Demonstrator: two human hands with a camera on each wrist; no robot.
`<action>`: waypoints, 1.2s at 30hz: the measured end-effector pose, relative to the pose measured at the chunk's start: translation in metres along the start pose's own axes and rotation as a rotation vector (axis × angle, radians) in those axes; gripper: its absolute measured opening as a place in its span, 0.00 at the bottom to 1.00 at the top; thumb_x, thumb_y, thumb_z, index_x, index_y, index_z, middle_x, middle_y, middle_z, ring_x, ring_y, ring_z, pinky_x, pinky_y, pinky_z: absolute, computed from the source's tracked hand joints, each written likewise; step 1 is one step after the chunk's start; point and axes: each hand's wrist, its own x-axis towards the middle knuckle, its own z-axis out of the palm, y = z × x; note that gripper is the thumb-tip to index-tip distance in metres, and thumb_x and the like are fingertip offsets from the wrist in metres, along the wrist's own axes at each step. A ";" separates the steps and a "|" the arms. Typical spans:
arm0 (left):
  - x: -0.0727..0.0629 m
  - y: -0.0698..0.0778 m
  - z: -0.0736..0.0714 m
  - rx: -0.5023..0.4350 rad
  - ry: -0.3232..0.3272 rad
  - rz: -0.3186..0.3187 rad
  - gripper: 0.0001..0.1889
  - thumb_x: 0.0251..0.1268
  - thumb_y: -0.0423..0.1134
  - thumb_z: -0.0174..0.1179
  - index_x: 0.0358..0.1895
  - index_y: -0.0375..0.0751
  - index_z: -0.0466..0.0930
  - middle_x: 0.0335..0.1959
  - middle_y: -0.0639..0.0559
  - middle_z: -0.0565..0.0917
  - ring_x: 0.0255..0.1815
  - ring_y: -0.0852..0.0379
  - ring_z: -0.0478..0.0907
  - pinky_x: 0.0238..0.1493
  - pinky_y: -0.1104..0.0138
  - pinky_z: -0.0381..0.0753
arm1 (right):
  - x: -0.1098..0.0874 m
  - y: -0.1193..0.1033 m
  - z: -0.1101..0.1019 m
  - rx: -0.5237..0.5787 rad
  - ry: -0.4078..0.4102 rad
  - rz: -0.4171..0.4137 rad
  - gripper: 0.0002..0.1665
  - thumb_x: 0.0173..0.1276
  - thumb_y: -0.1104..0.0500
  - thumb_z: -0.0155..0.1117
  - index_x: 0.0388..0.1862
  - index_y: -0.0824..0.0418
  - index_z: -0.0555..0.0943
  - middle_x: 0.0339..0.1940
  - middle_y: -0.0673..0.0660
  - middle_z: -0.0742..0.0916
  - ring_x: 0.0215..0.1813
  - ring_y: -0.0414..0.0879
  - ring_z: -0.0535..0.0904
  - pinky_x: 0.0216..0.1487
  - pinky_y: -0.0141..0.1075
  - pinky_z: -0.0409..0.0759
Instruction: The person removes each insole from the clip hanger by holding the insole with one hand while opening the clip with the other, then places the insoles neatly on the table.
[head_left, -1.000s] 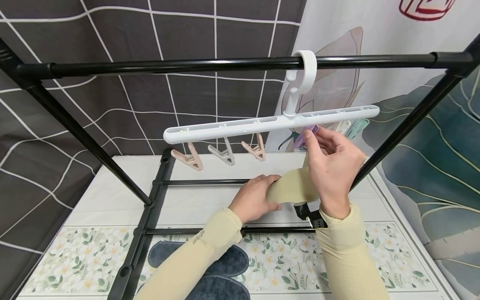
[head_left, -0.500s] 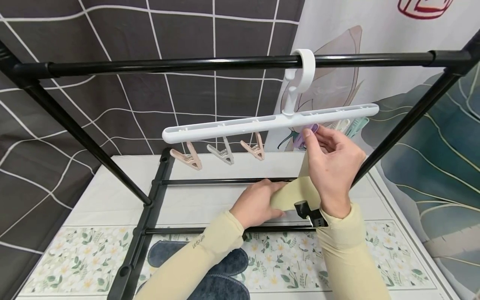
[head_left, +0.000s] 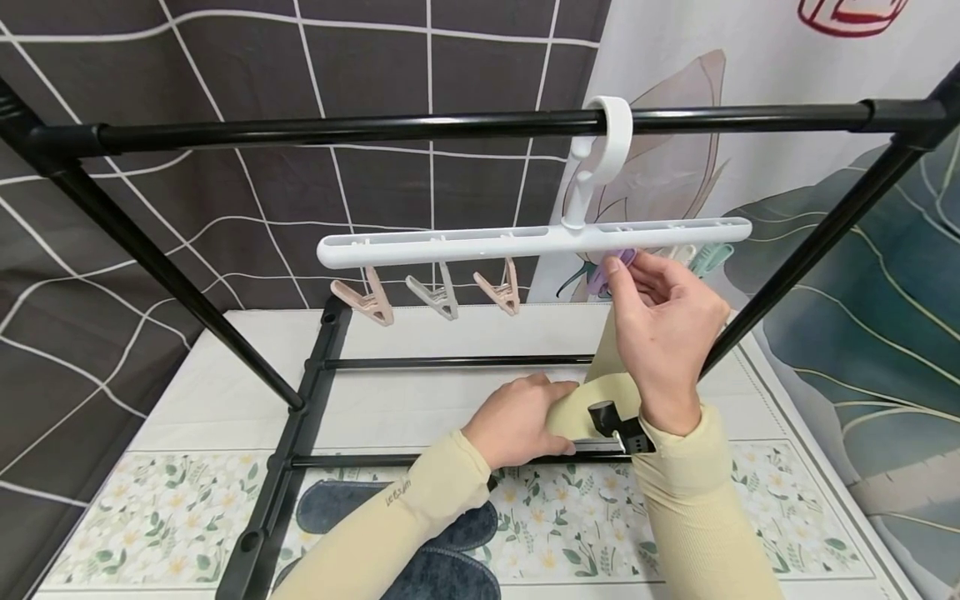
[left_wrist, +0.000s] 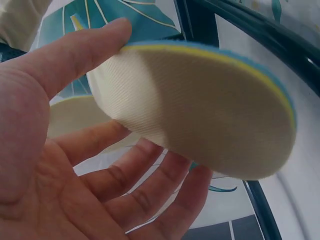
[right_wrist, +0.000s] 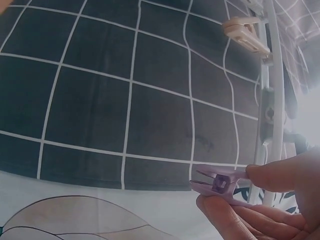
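Observation:
My left hand (head_left: 521, 421) holds a bendy insole (left_wrist: 200, 110), thumb on its upper edge and fingers along the lower one. The insole has a beige ribbed underside, a yellow edge and a blue top. Another beige stretch (left_wrist: 70, 115) shows behind it, partly covered by the hand. With thumb and fingers, my right hand (head_left: 663, 333) pinches a purple clothespin (right_wrist: 220, 182) under the white hanger bar (head_left: 450, 243); the pin's tips stand slightly apart in the right wrist view. Pink (head_left: 365, 298) and grey (head_left: 435, 292) clothespins hang along the bar's left half.
The hanger's hook (head_left: 617, 142) sits over a black rack rail (head_left: 375, 131). White and teal clothespins (head_left: 708, 258) hang beyond my right hand. Lower rack bars (head_left: 450, 362) cross the white floor. Dark blue insole-shaped pieces (head_left: 435, 575) lie below. Curtains surround the rack.
The hanger bar has swung nearly level, its left end higher. My left hand has moved down and right, bending the insole. The right hand keeps its pinch on the purple clothespin.

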 end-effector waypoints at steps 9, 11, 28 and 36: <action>-0.005 0.005 0.007 0.044 -0.062 0.018 0.38 0.46 0.53 0.79 0.65 0.49 0.79 0.40 0.55 0.83 0.33 0.64 0.75 0.35 0.72 0.75 | 0.000 0.001 -0.001 0.018 -0.010 0.004 0.13 0.64 0.61 0.73 0.41 0.71 0.88 0.34 0.63 0.90 0.34 0.31 0.85 0.37 0.24 0.83; -0.006 0.006 0.009 0.049 -0.073 0.022 0.38 0.45 0.53 0.79 0.64 0.50 0.80 0.39 0.56 0.83 0.33 0.65 0.74 0.34 0.73 0.75 | 0.000 0.001 -0.001 0.016 -0.010 0.003 0.13 0.64 0.61 0.73 0.41 0.71 0.88 0.34 0.63 0.90 0.34 0.31 0.85 0.37 0.23 0.83; -0.014 0.013 0.025 0.066 -0.123 0.076 0.33 0.44 0.53 0.79 0.58 0.50 0.82 0.32 0.61 0.80 0.30 0.67 0.72 0.31 0.75 0.71 | -0.001 0.002 -0.001 0.027 -0.012 0.011 0.13 0.63 0.62 0.74 0.41 0.72 0.88 0.35 0.63 0.90 0.34 0.31 0.86 0.38 0.24 0.83; -0.018 0.015 0.031 0.042 -0.134 0.068 0.33 0.42 0.52 0.80 0.57 0.48 0.83 0.33 0.61 0.81 0.30 0.68 0.73 0.32 0.77 0.72 | -0.002 0.003 -0.002 0.012 -0.011 0.019 0.14 0.64 0.61 0.74 0.42 0.71 0.88 0.35 0.62 0.90 0.34 0.30 0.86 0.38 0.23 0.83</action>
